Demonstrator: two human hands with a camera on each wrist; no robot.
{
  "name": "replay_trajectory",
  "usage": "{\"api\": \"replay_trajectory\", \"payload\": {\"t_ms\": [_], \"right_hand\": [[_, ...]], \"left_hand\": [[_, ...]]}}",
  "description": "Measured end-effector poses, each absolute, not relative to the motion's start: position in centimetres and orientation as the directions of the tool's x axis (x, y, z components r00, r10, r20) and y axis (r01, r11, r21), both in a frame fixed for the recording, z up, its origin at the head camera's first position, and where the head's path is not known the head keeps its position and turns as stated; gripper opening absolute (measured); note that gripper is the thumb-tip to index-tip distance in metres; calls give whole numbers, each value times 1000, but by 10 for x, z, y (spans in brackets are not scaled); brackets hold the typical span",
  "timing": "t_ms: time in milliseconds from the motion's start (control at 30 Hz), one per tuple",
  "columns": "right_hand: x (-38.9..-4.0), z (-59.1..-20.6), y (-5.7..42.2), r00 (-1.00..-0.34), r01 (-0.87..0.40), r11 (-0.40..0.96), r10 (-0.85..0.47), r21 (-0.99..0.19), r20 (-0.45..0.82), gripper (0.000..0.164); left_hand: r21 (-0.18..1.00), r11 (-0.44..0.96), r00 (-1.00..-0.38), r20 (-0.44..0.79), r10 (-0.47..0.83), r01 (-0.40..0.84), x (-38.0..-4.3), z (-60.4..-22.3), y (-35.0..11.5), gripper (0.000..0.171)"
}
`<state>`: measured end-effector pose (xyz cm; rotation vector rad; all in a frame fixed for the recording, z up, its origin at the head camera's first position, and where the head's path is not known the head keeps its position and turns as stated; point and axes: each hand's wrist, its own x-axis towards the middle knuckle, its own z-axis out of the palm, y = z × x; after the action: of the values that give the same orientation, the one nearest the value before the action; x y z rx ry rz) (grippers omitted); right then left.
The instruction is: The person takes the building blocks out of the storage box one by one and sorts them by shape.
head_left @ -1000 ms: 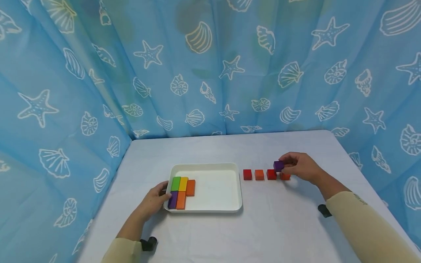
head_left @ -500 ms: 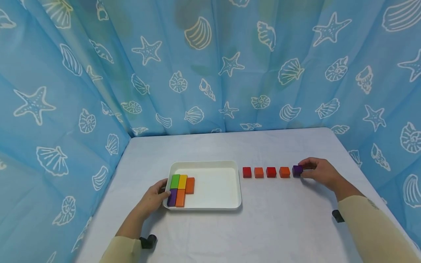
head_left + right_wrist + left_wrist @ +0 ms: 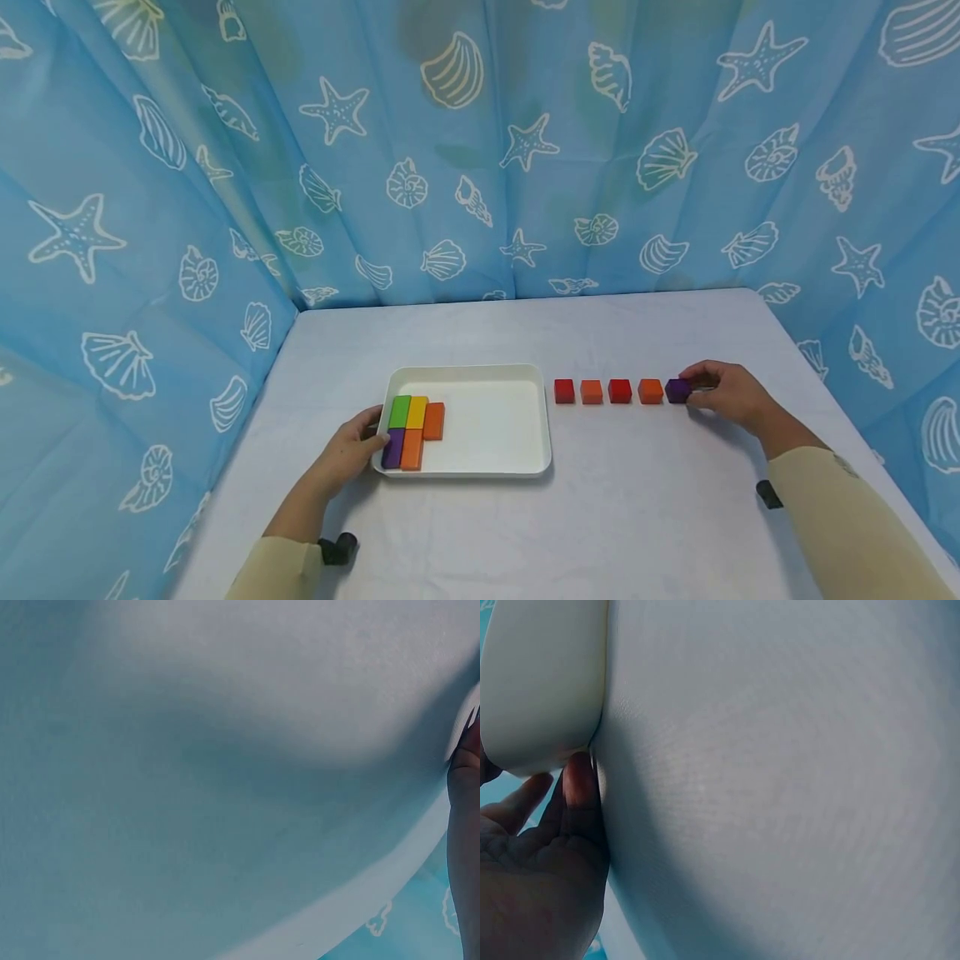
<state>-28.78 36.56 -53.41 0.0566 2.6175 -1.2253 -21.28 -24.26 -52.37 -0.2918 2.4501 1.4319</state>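
Observation:
At the right end of a row of cubes, my right hand (image 3: 731, 396) pinches a purple cube (image 3: 678, 391) between thumb and fingers. Left of it in the row stand an orange cube (image 3: 650, 391), a red cube (image 3: 619, 391), another orange cube (image 3: 592, 392) and another red cube (image 3: 564, 391). My left hand (image 3: 348, 448) grips the left side of a white tray (image 3: 487, 433), thumb over the rim. The left wrist view shows fingertips (image 3: 579, 776) against the tray's outer wall (image 3: 544, 682). Only an edge of the right hand (image 3: 466, 825) appears in its wrist view.
Inside the tray's left part lie a green block (image 3: 400, 412), a yellow block (image 3: 417, 412), a purple block (image 3: 393, 448) and orange blocks (image 3: 412, 450). A white cloth covers the table (image 3: 480, 533). Blue shell-print curtains (image 3: 480, 150) hang behind and at both sides.
My right hand has carried the purple cube right and down, from above the last orange cube to the row's right end. The left hand has stayed on the tray.

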Motion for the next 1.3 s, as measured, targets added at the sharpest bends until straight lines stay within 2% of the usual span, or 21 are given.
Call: {"api": "replay_trajectory", "payload": {"t_ms": [267,567,1000,1300], "right_hand": [[-286,-532,368,-971,125,645,-78,-754,-228,59],[-299,-503,344,-981,50,657,-107,-752,-159,66],[-327,-486,194,-933,-27,618,-297,-786,-202,63],[-325,-484,87,-862,-157,552,-481,-819,-160,56]], "left_hand": [[820,489,-943,-333,-17,-298,-212,-524,-244,65],[826,478,-945,-327,-26,-299,-216,-524,-243,64],[826,479,-947,-319,-38,-298,-214,-527,-247,64],[823,480,-946,-322,-44,-303,-216,-529,-249,64]]}}
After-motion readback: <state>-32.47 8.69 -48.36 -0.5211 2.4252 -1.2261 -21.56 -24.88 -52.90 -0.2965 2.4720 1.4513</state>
